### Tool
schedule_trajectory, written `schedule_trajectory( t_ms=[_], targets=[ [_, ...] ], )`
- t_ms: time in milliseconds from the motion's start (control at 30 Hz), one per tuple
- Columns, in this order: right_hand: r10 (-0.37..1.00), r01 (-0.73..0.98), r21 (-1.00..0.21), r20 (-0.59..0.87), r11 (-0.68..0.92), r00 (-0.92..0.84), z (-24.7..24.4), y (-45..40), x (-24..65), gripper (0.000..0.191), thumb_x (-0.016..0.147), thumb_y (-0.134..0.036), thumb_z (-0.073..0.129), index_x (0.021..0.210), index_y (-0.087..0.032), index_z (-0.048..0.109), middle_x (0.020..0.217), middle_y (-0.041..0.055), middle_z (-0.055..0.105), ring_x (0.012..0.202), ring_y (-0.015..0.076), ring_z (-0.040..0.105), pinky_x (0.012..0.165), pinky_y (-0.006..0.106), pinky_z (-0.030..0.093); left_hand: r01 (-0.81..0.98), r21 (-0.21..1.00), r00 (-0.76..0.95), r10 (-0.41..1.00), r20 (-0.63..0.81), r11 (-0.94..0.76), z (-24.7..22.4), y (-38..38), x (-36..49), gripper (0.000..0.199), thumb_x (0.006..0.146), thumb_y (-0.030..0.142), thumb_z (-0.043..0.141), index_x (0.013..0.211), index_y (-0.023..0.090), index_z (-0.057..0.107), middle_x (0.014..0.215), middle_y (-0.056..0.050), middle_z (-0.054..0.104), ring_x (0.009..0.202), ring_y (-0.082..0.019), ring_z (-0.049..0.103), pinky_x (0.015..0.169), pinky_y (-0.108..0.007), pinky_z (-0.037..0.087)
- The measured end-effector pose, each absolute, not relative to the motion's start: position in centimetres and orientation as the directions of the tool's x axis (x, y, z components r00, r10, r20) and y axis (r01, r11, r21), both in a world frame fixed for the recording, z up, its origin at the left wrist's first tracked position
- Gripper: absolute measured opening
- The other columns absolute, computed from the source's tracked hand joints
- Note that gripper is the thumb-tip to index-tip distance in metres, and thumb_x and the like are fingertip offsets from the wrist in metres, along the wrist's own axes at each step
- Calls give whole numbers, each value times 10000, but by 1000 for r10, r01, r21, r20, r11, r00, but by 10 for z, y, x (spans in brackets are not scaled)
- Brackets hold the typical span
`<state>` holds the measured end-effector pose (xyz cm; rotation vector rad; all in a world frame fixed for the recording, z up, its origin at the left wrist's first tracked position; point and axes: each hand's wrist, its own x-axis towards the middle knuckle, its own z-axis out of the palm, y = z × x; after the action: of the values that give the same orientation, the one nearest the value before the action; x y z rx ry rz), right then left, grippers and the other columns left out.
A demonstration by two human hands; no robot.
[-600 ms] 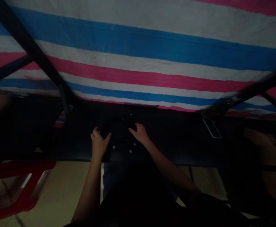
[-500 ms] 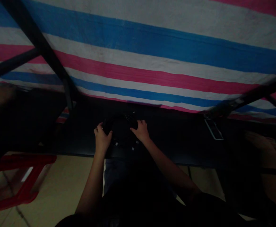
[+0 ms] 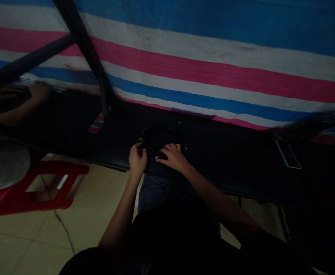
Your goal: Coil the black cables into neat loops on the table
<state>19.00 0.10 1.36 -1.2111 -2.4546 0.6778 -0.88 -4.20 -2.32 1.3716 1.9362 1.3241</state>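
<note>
A coil of black cable lies on the dark tabletop in front of me, hard to tell from it in the dim light. Small white tags or ends show around it, one white tag close to my right thumb. At the coil's left side, my left hand is closed on the cable, thumb toward the fingers. My right hand reaches over the near right part of the ring, its fingers bent over the cable and partly hiding it.
A phone lies on the table to the right. Striped sheeting hangs behind, with a dark metal frame post at left. Another person's hand is at the far left, above a red stool.
The view has shifted, so the scene sits further right and higher. My right hand has moved from the coil's right side to its near side. The left hand stays at the left side.
</note>
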Motion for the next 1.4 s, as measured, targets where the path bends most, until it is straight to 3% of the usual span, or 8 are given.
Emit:
schedule_trajectory(
  t_ms=[100, 267, 600, 733, 900, 1067, 1267, 1400],
  targets=[
    [801, 618, -585, 93, 525, -591, 12, 8, 190, 135, 949, -303, 688, 963, -178, 738, 1002, 86, 705, 1035, 247, 593, 991, 430, 308, 507, 861, -399, 897, 189, 44, -27, -43, -12, 263, 901, 252, 575, 1155, 182, 572, 1134, -107, 680, 905, -197, 690, 829, -346, 561],
    [850, 566, -664, 214, 488, -481, 39, 19, 200, 141, 992, -232, 580, 908, -192, 686, 910, 49, 691, 920, 210, 626, 912, 356, 374, 543, 840, -363, 900, 242, -7, -29, -47, -14, 234, 905, 239, 561, 1133, 189, 569, 1094, -103, 680, 883, -198, 698, 797, -345, 571],
    [859, 291, -836, 506, 465, 82, 109, 42, 263, 233, 980, -371, 544, 803, -219, 542, 673, -52, 442, 590, 120, 435, 555, 252, 344, 604, 794, -409, 828, 384, -69, -14, -46, 5, 125, 919, 272, 550, 986, 209, 634, 1192, -141, 592, 1172, -287, 586, 997, -478, 501],
    [773, 260, -799, 596, 543, 219, 125, 46, 279, 233, 981, -365, 560, 805, -213, 576, 684, -44, 449, 597, 106, 429, 545, 251, 347, 539, 830, -350, 858, 376, -144, 4, -50, 29, 125, 939, 295, 544, 955, 224, 646, 1061, -93, 678, 1046, -252, 653, 946, -425, 524],
    [686, 279, -755, 655, 593, 315, 130, 30, 287, 228, 977, -393, 585, 838, -216, 621, 655, -45, 466, 558, 99, 435, 521, 261, 358, 330, 932, -125, 972, 197, -146, 21, -52, 73, 159, 956, 333, 558, 970, 239, 684, 945, -60, 739, 901, -225, 714, 804, -356, 570],
    [608, 316, -711, 702, 628, 371, 136, 4, 293, 187, 963, -399, 630, 914, -220, 657, 596, -66, 494, 448, 89, 445, 436, 243, 364, 393, 882, 6, 959, 282, -262, 28, -54, 99, 134, 929, 303, 602, 962, 247, 720, 984, -60, 753, 942, -228, 711, 833, -352, 560],
    [453, 200, -640, 698, 742, 554, 171, -12, 321, 266, 976, -384, 642, 758, -234, 612, 518, -86, 379, 348, 62, 287, 335, 218, 244, 507, 838, -96, 953, 287, -202, 11, -80, 89, 110, 919, 308, 626, 902, 236, 707, 820, -30, 726, 761, -202, 687, 723, -325, 547],
    [539, 330, -710, 695, 622, 476, 155, -21, 323, 214, 957, -431, 653, 843, -250, 659, 573, -63, 462, 410, 88, 425, 392, 236, 331, 532, 837, -127, 965, 227, -127, 2, -85, 87, 128, 917, 340, 633, 927, 233, 703, 850, -40, 739, 794, -219, 709, 738, -337, 554]
  ],
)
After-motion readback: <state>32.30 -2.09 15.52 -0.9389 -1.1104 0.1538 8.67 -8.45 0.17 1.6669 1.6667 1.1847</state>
